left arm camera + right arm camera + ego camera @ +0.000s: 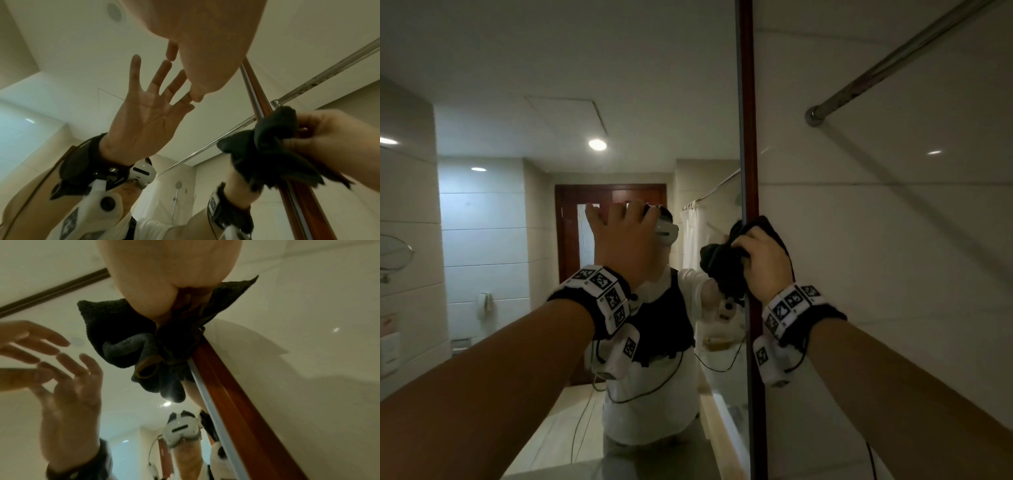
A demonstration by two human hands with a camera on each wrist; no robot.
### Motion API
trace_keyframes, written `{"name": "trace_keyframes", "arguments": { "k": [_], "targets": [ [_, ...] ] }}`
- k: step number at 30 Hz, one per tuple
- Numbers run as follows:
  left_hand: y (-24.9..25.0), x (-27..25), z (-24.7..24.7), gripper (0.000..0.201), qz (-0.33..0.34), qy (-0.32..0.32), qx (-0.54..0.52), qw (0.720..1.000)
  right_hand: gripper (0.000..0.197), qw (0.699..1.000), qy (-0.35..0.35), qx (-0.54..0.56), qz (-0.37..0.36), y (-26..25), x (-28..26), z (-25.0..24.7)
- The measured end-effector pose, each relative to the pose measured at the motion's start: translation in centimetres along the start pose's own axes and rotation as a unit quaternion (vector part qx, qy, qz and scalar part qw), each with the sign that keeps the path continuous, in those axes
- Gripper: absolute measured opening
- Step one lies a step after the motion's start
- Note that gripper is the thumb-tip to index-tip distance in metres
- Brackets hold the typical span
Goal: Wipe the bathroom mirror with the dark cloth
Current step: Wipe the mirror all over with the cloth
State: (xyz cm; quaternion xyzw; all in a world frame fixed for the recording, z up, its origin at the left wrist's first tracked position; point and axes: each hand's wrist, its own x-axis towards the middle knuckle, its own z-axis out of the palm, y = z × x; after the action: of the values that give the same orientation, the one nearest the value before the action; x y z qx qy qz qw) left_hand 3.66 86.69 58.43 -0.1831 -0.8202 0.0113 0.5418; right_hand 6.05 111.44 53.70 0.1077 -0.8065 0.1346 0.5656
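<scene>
The bathroom mirror (517, 240) fills the left of the head view, edged on its right by a reddish wooden frame (751, 137). My left hand (619, 236) lies flat against the glass with its fingers spread; in the left wrist view its fingertips (195, 97) meet their reflection. My right hand (765, 263) grips the bunched dark cloth (774, 226) and holds it against the mirror's right edge, over the frame. In the right wrist view the cloth (232, 293) bulges out below my right hand (174, 264) and is doubled in the glass.
Right of the frame is a pale tiled wall (893, 274) with a chrome rod (893, 58) running out from it overhead. A small round wall mirror (393, 250) hangs at the far left. The glass reflects a person, a wooden door and a shower curtain.
</scene>
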Motion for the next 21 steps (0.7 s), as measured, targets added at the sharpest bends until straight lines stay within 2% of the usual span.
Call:
{"name": "trace_keyframes", "arguments": {
  "k": [4, 8, 10, 15, 21],
  "targets": [
    [0.8, 1.5, -0.2, 0.061, -0.041, -0.034, 0.028, 0.998, 0.027, 0.999, 0.036, 0.016, -0.020, -0.1, 5.8, -1.5],
    [-0.5, 3.5, 0.9, 0.042, -0.034, 0.006, 0.036, 0.999, 0.028, 0.997, 0.067, 0.009, -0.033, 0.2, 11.9, -2.2],
    [-0.9, 4.2, 1.4, 0.041, -0.030, 0.018, 0.028, 0.999, 0.026, 0.998, 0.063, 0.002, -0.030, 0.1, 13.8, -2.5],
    [-0.9, 4.6, 1.8, 0.045, -0.021, 0.047, 0.012, 0.999, 0.026, 0.997, 0.060, 0.005, -0.043, 0.2, 14.0, -2.9],
    [-0.8, 4.6, 1.7, 0.052, -0.029, 0.018, 0.014, 0.999, 0.027, 0.998, 0.031, -0.001, -0.060, 0.5, 10.7, -2.3]
  ]
}}
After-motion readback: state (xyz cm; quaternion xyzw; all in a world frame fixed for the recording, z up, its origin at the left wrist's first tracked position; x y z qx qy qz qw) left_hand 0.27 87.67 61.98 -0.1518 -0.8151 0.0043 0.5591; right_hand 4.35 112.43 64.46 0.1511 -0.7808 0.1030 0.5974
